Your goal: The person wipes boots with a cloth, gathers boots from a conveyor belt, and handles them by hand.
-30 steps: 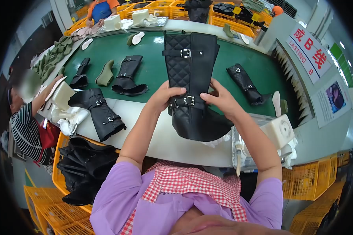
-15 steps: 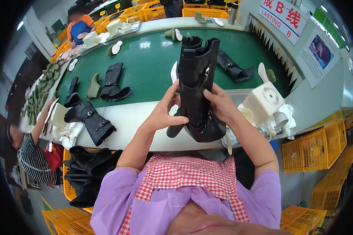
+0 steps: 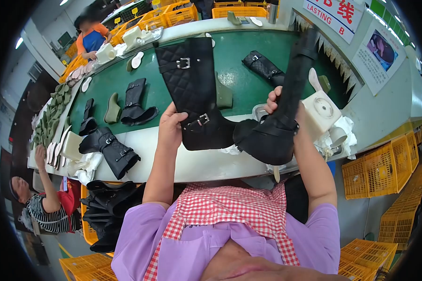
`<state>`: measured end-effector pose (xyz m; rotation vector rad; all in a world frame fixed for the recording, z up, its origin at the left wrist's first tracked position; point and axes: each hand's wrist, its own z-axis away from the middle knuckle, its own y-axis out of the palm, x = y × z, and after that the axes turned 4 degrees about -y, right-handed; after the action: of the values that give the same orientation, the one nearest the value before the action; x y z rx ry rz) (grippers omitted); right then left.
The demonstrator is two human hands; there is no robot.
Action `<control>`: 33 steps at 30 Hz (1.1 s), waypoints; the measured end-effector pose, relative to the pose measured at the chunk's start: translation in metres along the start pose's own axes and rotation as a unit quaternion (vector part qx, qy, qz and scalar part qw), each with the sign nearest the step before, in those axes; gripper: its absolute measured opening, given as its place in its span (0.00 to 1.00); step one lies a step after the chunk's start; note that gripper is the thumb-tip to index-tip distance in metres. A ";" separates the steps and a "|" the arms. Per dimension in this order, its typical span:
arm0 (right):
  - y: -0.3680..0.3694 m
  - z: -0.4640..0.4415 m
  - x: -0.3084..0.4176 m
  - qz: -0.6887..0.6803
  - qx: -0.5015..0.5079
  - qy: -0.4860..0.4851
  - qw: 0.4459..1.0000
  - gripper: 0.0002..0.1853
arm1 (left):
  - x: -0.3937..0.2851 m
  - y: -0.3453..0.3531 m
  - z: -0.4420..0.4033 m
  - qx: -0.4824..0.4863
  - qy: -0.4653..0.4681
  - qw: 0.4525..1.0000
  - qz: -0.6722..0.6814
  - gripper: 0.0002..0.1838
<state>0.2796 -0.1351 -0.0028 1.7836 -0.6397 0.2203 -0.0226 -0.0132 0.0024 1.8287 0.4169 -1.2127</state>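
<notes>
Head view: took in, largest first, a desk point(image 3: 201, 171) with a white near edge and a green top, spread out in front of both arms. Saw yellow crates point(image 3: 382, 159) off to the right and, just below the desk on the left, a heap of black boots point(image 3: 103, 206) in another crate.

Found a quilted boot point(image 3: 187, 79) and a tilted boot point(image 3: 290, 89) raised above the near edge, the first almost upright and side-on with its toe to the right, the second leaning outward with its toe to the left. Could not tell touching from mere overlap at the toes. Judged both held low because of the tall shafts, probably for balance.

Noted a spare boot point(image 3: 110, 152) lying on the white edge, likely placed for easy reach, and a white box point(image 3: 321, 110) beside the right forearm, perhaps set aside for room.

Saw the left hand point(image 3: 172, 122) clasping the quilted boot at the ankle, thumb near the lower buckle point(image 3: 202, 119). Made out fingers of the right hand point(image 3: 274, 99) curled at the tilted boot's shaft, apparently gripping, palm mostly hidden behind.
</notes>
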 end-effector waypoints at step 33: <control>-0.019 0.034 -0.043 0.195 -0.095 -0.031 0.976 0.24 | 0.063 0.108 0.035 0.066 0.434 0.679 -0.588 0.36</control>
<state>0.2479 -0.1501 -0.0488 1.4747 -1.0204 0.3583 0.0598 -0.1134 -0.0044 2.1710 2.3854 -0.9518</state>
